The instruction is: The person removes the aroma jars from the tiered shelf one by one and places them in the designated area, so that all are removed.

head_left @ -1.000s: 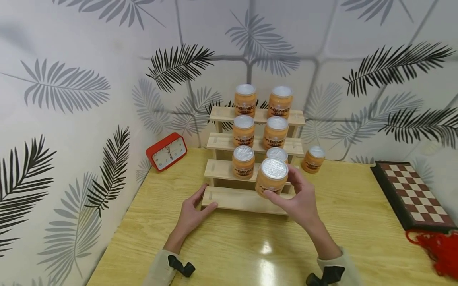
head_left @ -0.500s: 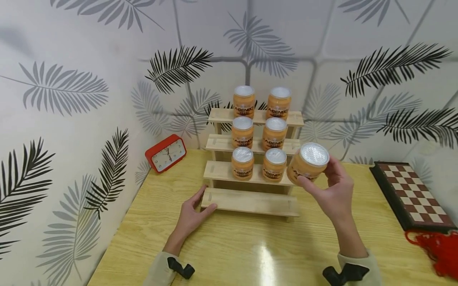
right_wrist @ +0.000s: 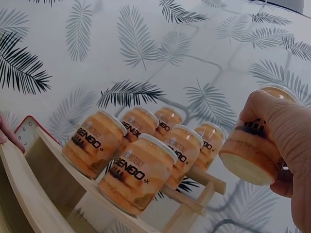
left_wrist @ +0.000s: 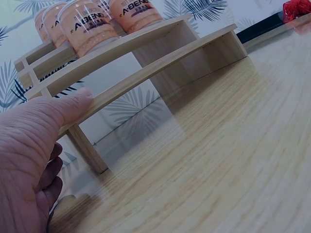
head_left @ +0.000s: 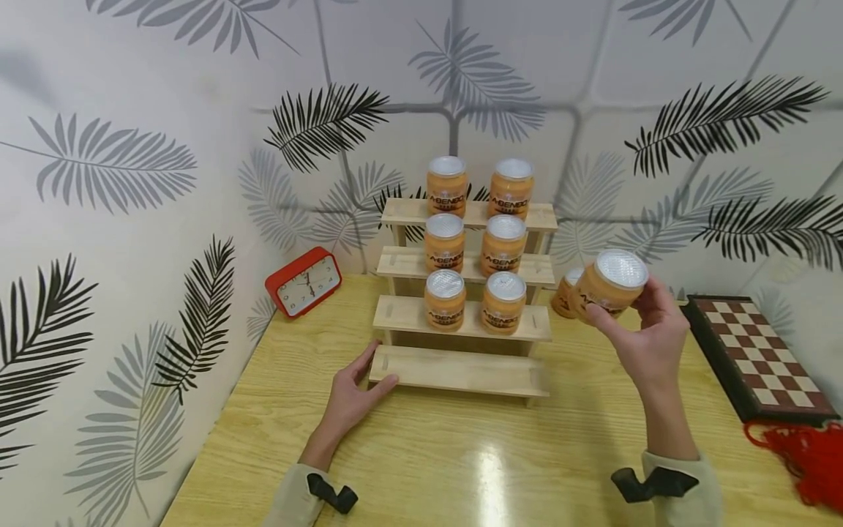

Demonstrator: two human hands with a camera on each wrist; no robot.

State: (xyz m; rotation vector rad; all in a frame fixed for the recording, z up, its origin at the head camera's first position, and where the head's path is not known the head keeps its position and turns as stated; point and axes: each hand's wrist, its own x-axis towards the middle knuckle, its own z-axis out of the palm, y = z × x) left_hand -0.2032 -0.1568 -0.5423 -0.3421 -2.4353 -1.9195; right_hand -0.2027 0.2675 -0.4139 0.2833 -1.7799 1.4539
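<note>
My right hand [head_left: 648,340] grips an orange can [head_left: 602,289] with a silver lid, lifted and slightly tilted to the right of a wooden stepped display rack [head_left: 461,368]. In the right wrist view, thumb and fingers wrap round the held can [right_wrist: 252,150], its pale base showing. My left hand [head_left: 354,395] holds the left end of the rack's lowest step. The left wrist view shows that thumb on the step's edge and the fingers curled below. Orange cans stand in pairs on the upper three steps, such as this front one [head_left: 445,304]; the lowest step is bare.
Another orange can [head_left: 564,296] stands behind the held one, partly hidden. A red alarm clock [head_left: 304,282] sits left of the rack by the wall. At the right lie a checkered board [head_left: 764,355] and a red tasselled thing [head_left: 806,461] on the wooden table [head_left: 421,468].
My right hand has carried the can from in front of the rack's right side out to the right and up. My left hand has kept its place on the rack.
</note>
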